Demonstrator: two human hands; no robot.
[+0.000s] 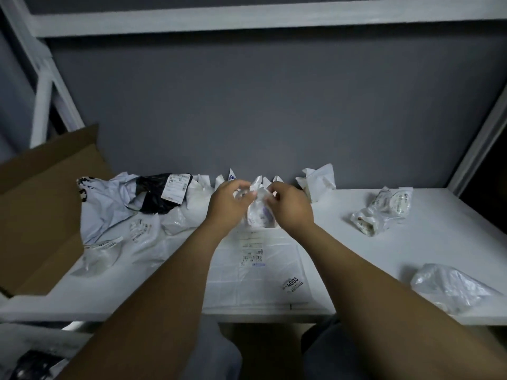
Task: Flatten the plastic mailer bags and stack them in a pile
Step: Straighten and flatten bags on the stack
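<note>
The person is at the flattening step, with one bag in hand and most of the lot not yet done. Above the far middle of the white table (370, 264), the left hand (229, 202) and the right hand (292, 208) both hold a small crumpled white plastic mailer bag (258, 215). Their fingers (237, 184) are curled and pinch its upper edges from either side, as if to pull it open. Directly below, nearer the person, a flattened white mailer with printed labels (255, 272) lies smooth on the table and looks like the start of the pile. To the left sits a heap of crumpled pale mailers (109, 204) with a black plastic bag bearing a white label (153, 196) among them, beside a brown cardboard box (41, 204). To the right lie a bunched clear bag with labels (381, 212) and a larger crumpled clear bag (450, 286) near the front edge. The next move likely calls for drawing the two hands apart to spread the film, then lowering it onto the flat mailer and smoothing it with open palms so that the edges line up. The thin plastic may spring back or slide on the slick layer beneath.
</note>
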